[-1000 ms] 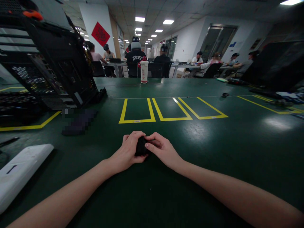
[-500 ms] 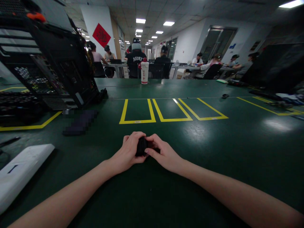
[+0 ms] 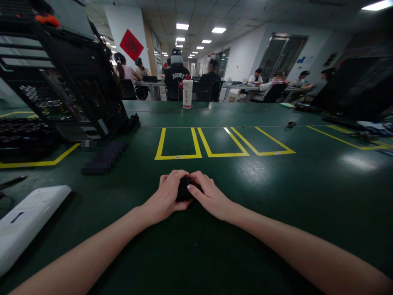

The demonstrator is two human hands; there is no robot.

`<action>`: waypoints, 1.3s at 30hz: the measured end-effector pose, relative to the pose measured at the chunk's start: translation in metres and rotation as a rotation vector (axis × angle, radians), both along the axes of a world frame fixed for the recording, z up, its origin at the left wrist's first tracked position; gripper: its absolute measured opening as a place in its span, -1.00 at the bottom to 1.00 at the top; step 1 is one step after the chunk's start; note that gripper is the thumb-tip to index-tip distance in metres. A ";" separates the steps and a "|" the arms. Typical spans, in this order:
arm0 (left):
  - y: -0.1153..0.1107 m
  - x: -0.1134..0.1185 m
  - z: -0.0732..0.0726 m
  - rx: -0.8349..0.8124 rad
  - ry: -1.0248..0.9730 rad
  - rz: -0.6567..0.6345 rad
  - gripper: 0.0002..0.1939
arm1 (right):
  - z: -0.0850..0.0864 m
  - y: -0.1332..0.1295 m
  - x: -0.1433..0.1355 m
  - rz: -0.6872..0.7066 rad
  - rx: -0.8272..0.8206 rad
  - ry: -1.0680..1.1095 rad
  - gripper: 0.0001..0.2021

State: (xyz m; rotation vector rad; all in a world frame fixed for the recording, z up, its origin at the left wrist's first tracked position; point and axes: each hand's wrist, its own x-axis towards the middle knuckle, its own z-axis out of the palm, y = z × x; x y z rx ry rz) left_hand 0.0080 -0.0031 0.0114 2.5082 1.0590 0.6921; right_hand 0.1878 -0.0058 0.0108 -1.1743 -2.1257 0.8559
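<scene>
A small black boxy object [image 3: 183, 190] sits between my two hands, low over the green table [image 3: 196, 254]; its exact kind does not show. My left hand [image 3: 167, 193] is wrapped round its left side, fingers over the top and thumb along the near edge. From the other side, my right hand [image 3: 209, 193] grips the object, its thumb on the near face and its fingers curled over the top right. Much of the object is hidden by my fingers.
Yellow tape outlines [image 3: 227, 155] mark the table beyond my hands. A white-and-red bottle [image 3: 187, 94] stands at the far edge. An open computer case [image 3: 76, 82] and a white box-like slab [image 3: 33, 221] are on the left. A dark monitor [image 3: 362, 86] stands right. Several people sit behind.
My right thumb has shifted up and slightly left across the black object's near face. My left hand keeps its hold in nearly the same place.
</scene>
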 end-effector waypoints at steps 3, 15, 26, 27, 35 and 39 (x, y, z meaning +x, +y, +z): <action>-0.001 0.000 0.000 0.008 0.002 -0.008 -0.41 | 0.004 -0.001 0.003 0.056 0.009 0.006 -0.83; 0.000 0.001 -0.002 0.034 0.000 0.013 -0.39 | -0.004 0.001 -0.004 -0.018 -0.072 0.169 -0.80; 0.001 -0.001 -0.002 0.025 0.002 0.017 -0.42 | 0.001 -0.001 0.001 0.070 0.026 0.070 -0.84; 0.001 -0.001 -0.002 0.025 0.003 0.019 -0.42 | 0.000 -0.001 0.001 0.069 0.021 0.077 -0.83; 0.000 -0.001 -0.003 0.034 0.024 0.007 -0.40 | -0.005 0.000 -0.004 0.007 -0.015 0.117 -0.82; 0.000 0.000 -0.003 0.030 0.029 0.003 -0.41 | -0.004 0.000 -0.002 0.012 -0.038 0.118 -0.75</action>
